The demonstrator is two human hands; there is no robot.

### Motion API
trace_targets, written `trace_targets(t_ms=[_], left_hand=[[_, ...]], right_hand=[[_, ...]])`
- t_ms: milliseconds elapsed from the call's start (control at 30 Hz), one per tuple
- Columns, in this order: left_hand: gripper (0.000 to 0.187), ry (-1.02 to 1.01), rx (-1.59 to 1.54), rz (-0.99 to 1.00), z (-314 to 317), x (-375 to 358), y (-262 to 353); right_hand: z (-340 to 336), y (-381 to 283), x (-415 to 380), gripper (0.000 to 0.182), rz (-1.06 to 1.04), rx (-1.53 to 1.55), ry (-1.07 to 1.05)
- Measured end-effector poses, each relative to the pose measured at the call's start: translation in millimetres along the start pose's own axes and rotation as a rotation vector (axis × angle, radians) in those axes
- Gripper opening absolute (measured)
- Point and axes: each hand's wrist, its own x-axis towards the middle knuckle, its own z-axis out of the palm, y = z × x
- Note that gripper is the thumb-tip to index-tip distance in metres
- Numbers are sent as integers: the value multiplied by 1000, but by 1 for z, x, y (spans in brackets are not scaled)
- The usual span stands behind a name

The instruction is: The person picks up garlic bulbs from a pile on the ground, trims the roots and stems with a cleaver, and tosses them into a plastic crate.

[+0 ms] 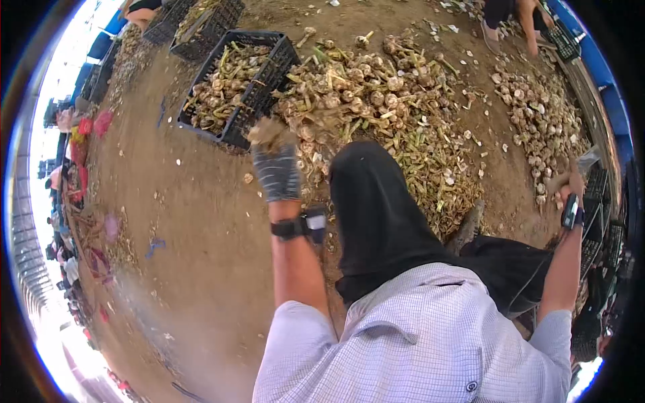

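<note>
My left hand [275, 160] wears a grey striped glove with soil-brown fingers. It is over the near corner of a black plastic crate [275, 70] that holds garlic bulbs [225, 91]; its fingers are blurred. Just right of it spreads a heap of garlic [376, 87] with cut stems. My right hand [571, 180], out at the far right, is closed around something I cannot make out. A pale, shiny flat piece [588, 158] shows right above its fingers. Close beside that hand lies a second pile of garlic bulbs [544, 121].
Stem trimmings [430, 181] cover the ground before my bent knee [366, 174]. More black crates [211, 27] stand at the upper left, and others line the right edge. Other people's limbs show at the upper left and upper right [527, 23]. Coloured sacks [79, 134] lie far left.
</note>
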Motion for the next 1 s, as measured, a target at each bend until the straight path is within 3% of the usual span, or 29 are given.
trace_targets(t_ms=[33, 67, 133, 167, 200, 233, 267, 367, 500, 567, 600, 633, 700, 800, 933, 1000], left_hand=[[41, 33, 300, -107, -49, 7, -52], [47, 61, 599, -215, -90, 6, -106], [57, 53, 1088, -510, -136, -33, -150], [63, -67, 1107, -754, -145, -48, -153], [65, -175, 1141, -810, -202, -75, -256], [67, -94, 1089, -800, -200, -107, -265], [68, -49, 1071, -958, -195, -128, -283], [59, -224, 1245, -938, -154, -143, -267], [47, -537, 1494, -790, -140, -123, -262], [41, -808, 1594, -551, -144, -101, -254], [39, -894, 1600, -451, -148, -87, -250], [36, -894, 1271, -458, -181, -63, -290], [31, -342, 725, -615, -147, -28, -234], [23, -64, 169, -390, -61, 25, -90], [15, -274, -154, -42, 54, 29, 63], [14, -472, 28, 196, 113, 0, 83]], right_hand=[[0, 0, 9, 39, 66, -31, 5], [8, 20, 11, 43, 0, -166, 4], [17, 62, 5, 49, -122, -432, 10], [46, 71, -26, 43, -185, -412, -60], [83, 72, -65, 37, -246, -387, -132], [115, 74, -99, 34, -132, -59, -105], [125, 82, -115, 30, -49, -89, -162], [149, 80, -168, 28, 92, -262, -284], [160, 96, -181, 32, -173, -686, -257], [163, 84, -190, 30, -221, -719, -333], [163, 83, -191, 30, -201, -703, -335], [164, 85, -191, 30, -180, -683, -341], [170, 78, -196, 32, -147, -593, -343], [184, 48, -210, 37, -108, -436, -361], [201, 15, -224, 41, -81, -196, -438], [212, -3, -233, 41, -116, 80, -502]])
